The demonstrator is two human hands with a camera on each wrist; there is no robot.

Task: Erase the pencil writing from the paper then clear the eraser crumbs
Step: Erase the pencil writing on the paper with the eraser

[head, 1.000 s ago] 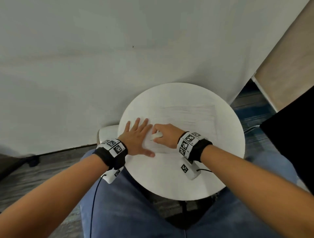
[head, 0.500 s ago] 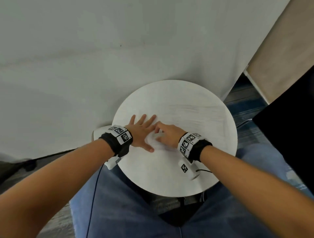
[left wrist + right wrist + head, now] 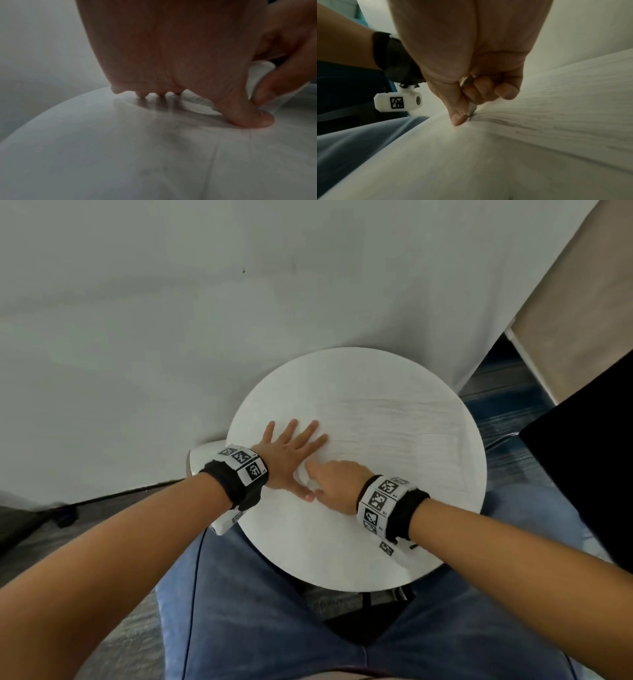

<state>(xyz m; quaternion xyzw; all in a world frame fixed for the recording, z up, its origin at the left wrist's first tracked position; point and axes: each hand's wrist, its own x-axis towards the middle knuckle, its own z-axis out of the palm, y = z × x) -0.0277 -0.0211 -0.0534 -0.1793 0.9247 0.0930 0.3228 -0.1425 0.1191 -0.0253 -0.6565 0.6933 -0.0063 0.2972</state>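
A white sheet of paper (image 3: 453,155) lies on the round white table (image 3: 411,422), hard to tell apart from it in the head view. My left hand (image 3: 293,448) lies flat on the sheet with its fingers spread and its thumb (image 3: 254,120) pressed down. My right hand (image 3: 330,482) pinches a small white eraser (image 3: 257,75) between thumb and curled fingers. The eraser (image 3: 471,109) tip touches the paper just beside the left thumb. Faint grey smudges (image 3: 171,129) show on the sheet.
A white wall stands close behind the table. A second pale round edge (image 3: 202,457) pokes out at the table's left. A black object (image 3: 582,474) sits to the right. My legs in jeans (image 3: 274,628) are under the near rim.
My right hand has slid the eraser from beside the left fingertips back toward the left thumb. The left hand has stayed flat on the paper.
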